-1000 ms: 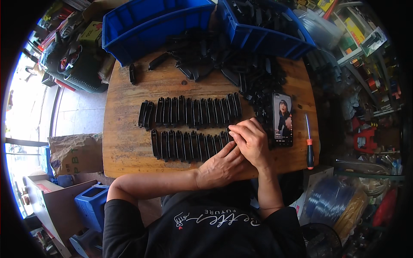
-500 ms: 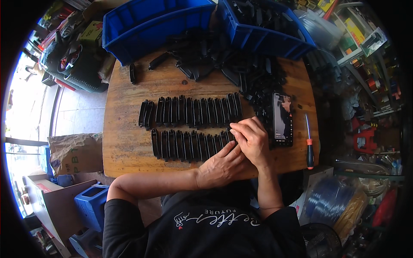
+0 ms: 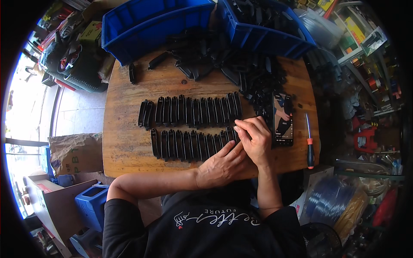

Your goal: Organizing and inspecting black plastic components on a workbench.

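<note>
Grip of my right hand (image 3: 255, 139), pinched narrow, though I cannot tell whether on anything, has edged rightward at the right end of the lower row of black parts (image 3: 186, 146) on the surface (image 3: 125, 150), seemingly working along it, my left hand (image 3: 221, 167) extended alongside.

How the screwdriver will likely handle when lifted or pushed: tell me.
The screwdriver would probably feel handle-heavy, since its handle is much thicker than its slim shaft. It should stay stiff, as the shaft looks straight and metallic. Pushed sideways, it may roll or swivel, because the handle appears rounded.
</note>
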Tool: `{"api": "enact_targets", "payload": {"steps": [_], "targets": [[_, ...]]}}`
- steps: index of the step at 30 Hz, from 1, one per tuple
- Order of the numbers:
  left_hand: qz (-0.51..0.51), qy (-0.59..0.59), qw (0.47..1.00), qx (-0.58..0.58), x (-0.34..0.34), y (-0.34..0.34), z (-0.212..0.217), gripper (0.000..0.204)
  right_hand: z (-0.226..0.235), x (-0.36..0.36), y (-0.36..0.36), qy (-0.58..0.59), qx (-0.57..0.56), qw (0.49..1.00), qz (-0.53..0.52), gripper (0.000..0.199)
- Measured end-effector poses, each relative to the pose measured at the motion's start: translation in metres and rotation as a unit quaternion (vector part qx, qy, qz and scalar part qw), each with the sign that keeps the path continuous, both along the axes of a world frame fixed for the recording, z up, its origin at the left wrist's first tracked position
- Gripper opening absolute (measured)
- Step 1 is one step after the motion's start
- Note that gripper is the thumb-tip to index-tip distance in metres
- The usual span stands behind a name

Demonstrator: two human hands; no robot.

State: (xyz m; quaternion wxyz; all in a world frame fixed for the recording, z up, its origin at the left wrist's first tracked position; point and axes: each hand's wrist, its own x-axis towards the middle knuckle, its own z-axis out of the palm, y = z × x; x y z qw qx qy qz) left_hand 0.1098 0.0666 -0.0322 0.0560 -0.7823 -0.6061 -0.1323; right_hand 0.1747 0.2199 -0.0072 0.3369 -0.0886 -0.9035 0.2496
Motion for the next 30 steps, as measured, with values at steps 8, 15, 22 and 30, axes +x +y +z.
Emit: {"api": "enact_targets", "payload": {"steps": [8,15,22,30], "targets": [[-0.002,-0.014,1.0,-0.004,-0.0002,0.0004,0.0013,0.046,-0.001,0.0003,-0.0004,0.003,-0.011,1.0,0.0,0.018],[-0.002,-0.022,1.0,0.006,0.0,0.0006,0.0007,0.046,-0.0024,0.0006,0.0008,0.008,-0.012,1.0,-0.001,0.017],[0.002,-0.017,1.0,0.002,-0.0001,0.0007,0.0029,0.046,-0.0028,0.0011,0.0006,0.008,-0.018,1.0,-0.003,0.017],[0.001,-0.025,1.0,0.001,-0.0003,0.0003,0.0022,0.047,-0.0032,0.0007,0.0014,0.01,-0.016,1.0,-0.006,0.017]]}}
